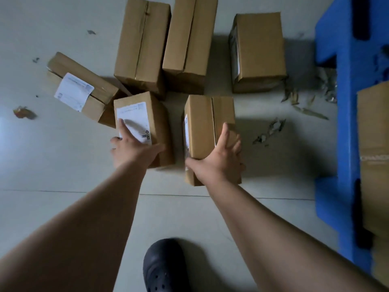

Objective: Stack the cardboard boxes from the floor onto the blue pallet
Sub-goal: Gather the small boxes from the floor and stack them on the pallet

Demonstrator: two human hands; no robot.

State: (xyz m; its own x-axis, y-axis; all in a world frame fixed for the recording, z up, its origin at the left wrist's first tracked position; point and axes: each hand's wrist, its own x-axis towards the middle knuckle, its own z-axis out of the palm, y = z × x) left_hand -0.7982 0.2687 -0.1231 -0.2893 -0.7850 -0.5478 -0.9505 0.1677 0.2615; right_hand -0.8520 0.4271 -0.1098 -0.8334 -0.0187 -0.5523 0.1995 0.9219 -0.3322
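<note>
Six brown cardboard boxes sit on the pale grey floor (63, 207). The left hand (131, 151) rests with straight fingers on a small brown box with a white label on top (155, 114). The right hand (219, 163) lies spread over the near end of a plain brown taped box (202, 121) just beside it; it may be starting to grip, but I cannot tell for sure. Behind them lie a tilted box with a white label (84, 81), two long brown boxes side by side (143, 45) and one brown box standing alone (261, 49). The blue plastic pallet (345, 123) is on the right, and at least one big brown box (374, 144) seems to sit on it at the picture's edge. So most of the job is still left. A dark rubber shoe (164, 268) shows at the bottom, and dry leaves (305, 102) lie near the pallet.
</note>
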